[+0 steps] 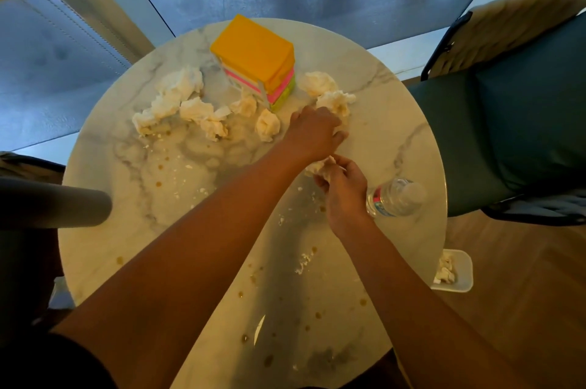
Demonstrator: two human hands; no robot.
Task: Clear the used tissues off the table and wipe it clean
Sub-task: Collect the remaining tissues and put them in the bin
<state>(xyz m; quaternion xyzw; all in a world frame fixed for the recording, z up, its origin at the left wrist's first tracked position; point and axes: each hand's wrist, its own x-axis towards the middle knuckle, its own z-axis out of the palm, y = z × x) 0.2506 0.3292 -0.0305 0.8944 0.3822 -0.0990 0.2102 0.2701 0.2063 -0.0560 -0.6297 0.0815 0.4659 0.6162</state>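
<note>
Several crumpled white tissues lie across the far half of the round marble table point(104, 166): a cluster at the left point(177, 96), one in the middle point(267, 125), two at the right point(318, 82). My left hand point(312, 133) reaches across, palm down, fingers resting by the right-hand tissue point(337, 101); I cannot tell if it grips anything. Just below it, my right hand point(341, 187) is closed around a wad of tissue point(317, 166). Brown drops and white crumbs dot the tabletop.
A tissue pack with an orange top point(257, 55) stands at the table's far side. A clear water bottle point(394, 198) stands by my right wrist. On the floor at the right is a white bin point(463, 274) holding tissues. A green chair point(513, 122) stands at the right.
</note>
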